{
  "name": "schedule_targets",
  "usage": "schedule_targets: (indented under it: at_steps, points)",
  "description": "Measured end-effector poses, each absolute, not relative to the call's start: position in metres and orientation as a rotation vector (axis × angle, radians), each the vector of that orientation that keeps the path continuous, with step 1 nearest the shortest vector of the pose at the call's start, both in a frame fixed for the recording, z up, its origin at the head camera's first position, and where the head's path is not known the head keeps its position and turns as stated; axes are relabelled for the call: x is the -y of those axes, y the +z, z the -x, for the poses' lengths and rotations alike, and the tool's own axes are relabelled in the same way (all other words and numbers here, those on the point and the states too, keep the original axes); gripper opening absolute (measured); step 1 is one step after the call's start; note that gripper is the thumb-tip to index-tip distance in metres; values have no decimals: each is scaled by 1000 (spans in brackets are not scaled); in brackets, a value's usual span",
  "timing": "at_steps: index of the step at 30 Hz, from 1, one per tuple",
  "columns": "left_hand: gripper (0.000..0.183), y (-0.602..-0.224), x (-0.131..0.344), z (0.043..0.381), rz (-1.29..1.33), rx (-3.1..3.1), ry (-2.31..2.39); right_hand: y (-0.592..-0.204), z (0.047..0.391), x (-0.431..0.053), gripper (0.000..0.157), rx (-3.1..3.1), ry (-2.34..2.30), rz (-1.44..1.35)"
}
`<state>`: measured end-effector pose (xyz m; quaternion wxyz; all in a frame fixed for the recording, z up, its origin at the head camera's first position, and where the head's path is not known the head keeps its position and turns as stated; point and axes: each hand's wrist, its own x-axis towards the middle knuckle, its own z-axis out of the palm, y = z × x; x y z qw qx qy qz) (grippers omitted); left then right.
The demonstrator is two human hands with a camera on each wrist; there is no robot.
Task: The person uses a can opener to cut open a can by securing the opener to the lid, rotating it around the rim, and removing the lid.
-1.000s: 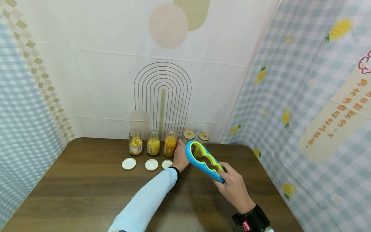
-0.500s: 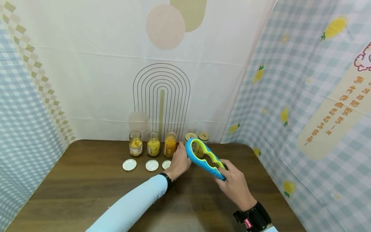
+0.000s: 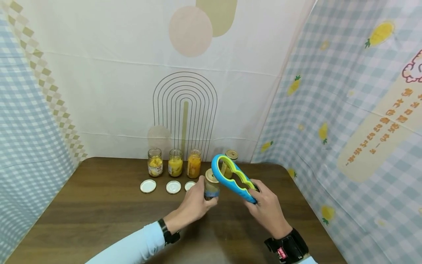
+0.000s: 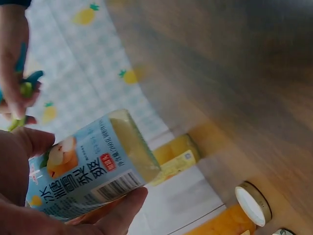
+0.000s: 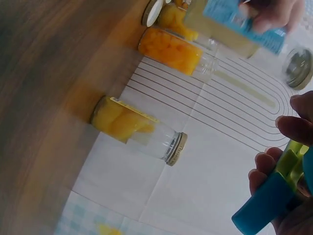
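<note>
My left hand (image 3: 192, 201) grips a glass jar (image 3: 211, 189) with a blue label and gold lid, lifted off the table. In the left wrist view, fingers and thumb wrap around its label (image 4: 83, 171), which shows pears and a barcode. My right hand (image 3: 266, 209) holds a blue and green jar opener (image 3: 234, 188) by its handle end. The opener's looped end is near the jar's lid in the head view; whether they touch, I cannot tell. Behind the opener stands another lidded jar (image 3: 232, 155) of yellow fruit, seen whole in the right wrist view (image 5: 127, 122).
Three lidless jars of fruit, the left (image 3: 155, 163), middle (image 3: 175, 165) and right (image 3: 194, 165), line the table's back. White-faced lids (image 3: 148, 186) lie in front of them. Patterned cloth (image 3: 115, 91) hangs behind the brown table (image 3: 99, 212) and along both sides.
My left hand has taken the blue-labelled jar from the back row and brought it toward me, beside the opener. My right hand and the jar opener have barely moved.
</note>
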<state>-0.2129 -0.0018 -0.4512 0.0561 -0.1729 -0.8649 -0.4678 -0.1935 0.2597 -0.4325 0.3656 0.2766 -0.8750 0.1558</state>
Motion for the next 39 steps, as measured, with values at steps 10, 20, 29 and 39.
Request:
schedule_targets:
  at_steps: [10,20,29,39]
  points:
    - [58,-447,15,182,512,2642,-1432,-433,193,-263,20,2265,400,-715]
    - [60,-448,17,178,494,2634,-1417,-431,191,-261,25,2251,372,-732]
    - [55,-451,16,181,499,2664,-1415,-423,190,-253,23,2270,363,-765]
    - [60,-453,15,185,503,2677,-1439,-407,190,-239,22,2322,308,-872]
